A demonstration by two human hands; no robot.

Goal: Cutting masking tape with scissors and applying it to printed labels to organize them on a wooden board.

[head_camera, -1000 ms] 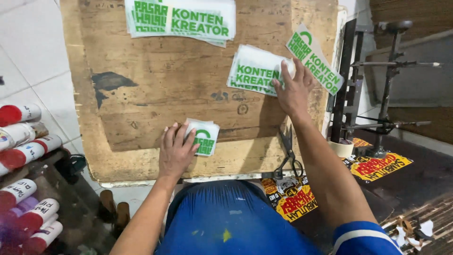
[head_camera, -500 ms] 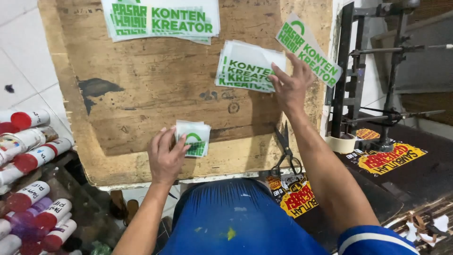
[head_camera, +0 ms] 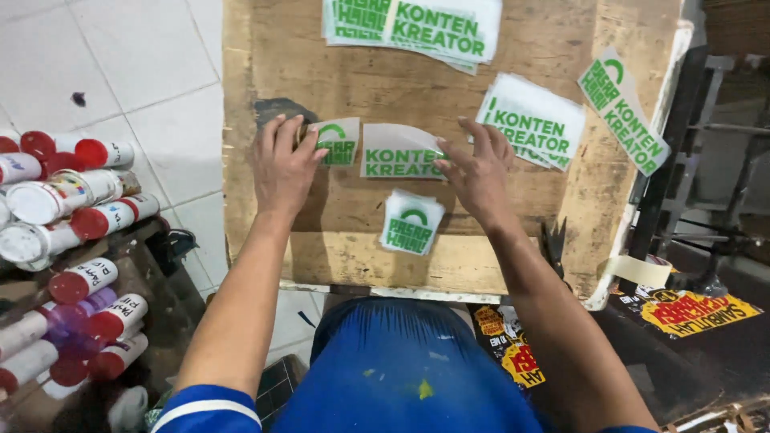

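Observation:
On the worn wooden board [head_camera: 265, 72], my left hand [head_camera: 282, 164] presses the left edge of a small white sticker with a green arch [head_camera: 340, 142]. My right hand [head_camera: 479, 172] rests fingertips on the right end of a second white sticker with green lettering [head_camera: 397, 152], lying just beside the first. Another small arch sticker [head_camera: 411, 222] lies below them, between my hands. Both hands lie flat, fingers spread, pinning the stickers rather than gripping them.
More green-and-white stickers lie stacked at the top [head_camera: 417, 24] and right [head_camera: 533, 120], with one slanted piece [head_camera: 622, 108] by the board's edge. Red-capped white tubes [head_camera: 88, 220] crowd the left. Scissors [head_camera: 553, 244], a tape roll [head_camera: 639, 270] and yellow-red prints [head_camera: 694, 309] sit at the right.
My right hand came down from the upper stack with a lettered sticker and laid it mid-board. My left hand moved up with an arch sticker. The camera view shifted closer.

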